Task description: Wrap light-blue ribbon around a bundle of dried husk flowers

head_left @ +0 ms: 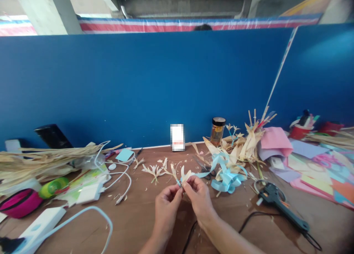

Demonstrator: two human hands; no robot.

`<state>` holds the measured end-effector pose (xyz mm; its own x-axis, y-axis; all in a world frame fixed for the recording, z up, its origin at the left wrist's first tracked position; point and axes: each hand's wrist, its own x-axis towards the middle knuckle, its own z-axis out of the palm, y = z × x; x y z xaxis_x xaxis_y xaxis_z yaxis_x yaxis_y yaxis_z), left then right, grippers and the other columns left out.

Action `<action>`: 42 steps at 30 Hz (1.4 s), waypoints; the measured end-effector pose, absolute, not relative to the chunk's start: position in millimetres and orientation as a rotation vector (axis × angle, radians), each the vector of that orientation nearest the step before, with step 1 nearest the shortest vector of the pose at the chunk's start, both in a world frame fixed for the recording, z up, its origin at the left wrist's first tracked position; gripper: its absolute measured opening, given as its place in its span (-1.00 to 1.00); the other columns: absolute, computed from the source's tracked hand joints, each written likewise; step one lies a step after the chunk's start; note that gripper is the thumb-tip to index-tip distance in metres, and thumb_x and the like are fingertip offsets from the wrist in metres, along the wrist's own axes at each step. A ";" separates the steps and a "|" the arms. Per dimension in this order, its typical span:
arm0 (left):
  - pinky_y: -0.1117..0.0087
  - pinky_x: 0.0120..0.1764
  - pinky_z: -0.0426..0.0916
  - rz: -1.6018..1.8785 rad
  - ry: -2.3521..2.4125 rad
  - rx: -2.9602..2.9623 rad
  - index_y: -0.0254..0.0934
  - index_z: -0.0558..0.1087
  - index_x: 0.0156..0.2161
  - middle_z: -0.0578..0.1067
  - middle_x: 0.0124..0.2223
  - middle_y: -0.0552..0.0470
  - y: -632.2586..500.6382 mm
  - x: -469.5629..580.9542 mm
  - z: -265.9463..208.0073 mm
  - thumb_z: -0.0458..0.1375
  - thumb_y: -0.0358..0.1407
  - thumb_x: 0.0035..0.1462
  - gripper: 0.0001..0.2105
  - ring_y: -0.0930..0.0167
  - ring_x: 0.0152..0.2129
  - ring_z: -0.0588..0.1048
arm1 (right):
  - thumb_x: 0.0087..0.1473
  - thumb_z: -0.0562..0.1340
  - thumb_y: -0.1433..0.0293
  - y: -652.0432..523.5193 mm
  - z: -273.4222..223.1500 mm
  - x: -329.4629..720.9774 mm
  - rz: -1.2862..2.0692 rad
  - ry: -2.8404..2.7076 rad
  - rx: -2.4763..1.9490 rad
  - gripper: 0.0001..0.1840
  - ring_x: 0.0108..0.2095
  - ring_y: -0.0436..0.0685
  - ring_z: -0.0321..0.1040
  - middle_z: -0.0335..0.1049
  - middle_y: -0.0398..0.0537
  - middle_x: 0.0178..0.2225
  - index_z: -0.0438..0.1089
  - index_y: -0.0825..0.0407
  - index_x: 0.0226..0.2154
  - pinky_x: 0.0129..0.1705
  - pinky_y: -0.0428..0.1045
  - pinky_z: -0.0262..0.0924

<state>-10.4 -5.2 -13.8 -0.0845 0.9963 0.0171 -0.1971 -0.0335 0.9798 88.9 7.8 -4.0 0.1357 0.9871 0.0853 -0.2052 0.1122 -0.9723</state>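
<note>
Close together over the brown table, both hands pinch at the base of a small pale flower point(185, 174) that looks made of dried corn husk. My left hand point(168, 206) is closed on its stem end with thumb and fingertips. My right hand point(200, 196) is closed on light blue ribbon point(228, 181) at the flower's base, where some blue shows between the petals. From the right fingers the ribbon runs rightward to a loose, curled heap. Just beyond the left hand lie finished-looking husk flowers point(155, 172). The fingertips partly cover the stem.
At right are a glue gun point(284, 208), scissors point(206, 171), a lidded jar point(218, 131), dried husks point(250, 147) and coloured paper point(306, 180). Left are a power strip point(41, 230), white cables point(127, 184), husk strips point(55, 158) and a magenta pouch point(22, 203). A blue partition point(138, 88) stands behind.
</note>
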 end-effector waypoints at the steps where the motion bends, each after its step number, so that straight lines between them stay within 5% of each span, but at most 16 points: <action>1: 0.50 -0.39 0.28 1.373 1.105 1.037 -0.36 0.48 -0.37 0.51 -0.43 -0.02 -5.3 -10.0 -13.7 0.20 -0.26 -0.10 -0.80 0.44 -0.48 0.42 | -0.10 0.20 0.31 7.9 -4.5 89.1 1.131 -1.015 -1.036 -0.83 -0.53 -0.02 0.20 0.23 -0.19 -0.57 0.23 0.08 -0.52 -0.48 -0.14 0.14; 10: 0.56 -0.48 0.24 1.421 1.083 0.903 -0.34 0.48 -0.44 0.46 -0.53 0.09 -1.3 -15.6 -4.7 0.24 -0.27 -0.17 -0.83 0.53 -0.59 0.36 | -0.04 0.14 0.31 10.2 -6.8 93.1 1.105 -1.165 -1.048 -0.84 -0.46 0.04 0.28 0.35 -0.11 -0.48 0.27 0.07 -0.40 -0.41 -0.09 0.20; 17: 0.55 -0.44 0.26 1.365 0.994 0.915 -0.36 0.45 -0.42 0.42 -0.50 0.07 0.5 -19.9 -1.2 0.21 -0.28 -0.12 -0.84 0.53 -0.56 0.35 | -0.02 0.11 0.43 11.2 2.3 107.0 0.595 -1.625 -1.132 -0.81 -0.17 0.14 0.21 0.33 -0.01 -0.26 0.35 0.03 -0.29 -0.10 0.02 0.07; 30: 0.49 -0.41 0.26 1.310 0.938 0.920 -0.35 0.41 -0.41 0.44 -0.48 0.04 2.0 -19.7 -7.9 0.20 -0.24 -0.11 -0.81 0.47 -0.53 0.39 | 0.01 0.11 0.41 4.3 10.2 104.2 0.637 -1.657 -1.160 -0.90 -0.29 0.09 0.22 0.31 -0.06 -0.38 0.32 0.05 -0.43 -0.22 -0.05 0.08; 37: 0.57 -0.49 0.18 1.304 0.928 0.975 -0.37 0.41 -0.44 0.36 -0.54 0.09 1.0 -18.4 -10.0 0.18 -0.28 -0.06 -0.85 0.56 -0.59 0.30 | 0.03 0.09 0.30 9.8 4.7 102.0 1.089 -1.420 -1.038 -0.81 -0.47 0.01 0.21 0.28 -0.14 -0.50 0.29 0.09 -0.46 -0.43 -0.12 0.12; 42: 0.58 -0.51 0.16 1.301 0.960 0.970 -0.38 0.41 -0.44 0.35 -0.55 0.10 0.6 -18.0 -8.1 0.19 -0.29 -0.07 -0.85 0.57 -0.60 0.27 | 0.00 0.12 0.30 12.2 -0.2 101.1 1.121 -1.347 -1.030 -0.80 -0.52 -0.03 0.16 0.24 -0.18 -0.55 0.27 0.10 -0.50 -0.47 -0.14 0.09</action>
<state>-18.0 0.6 -8.1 0.0367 0.9991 -0.0192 -0.3134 0.0297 0.9492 101.1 12.2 -0.2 -0.0745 0.9792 0.1889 -0.0079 0.1888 -0.9820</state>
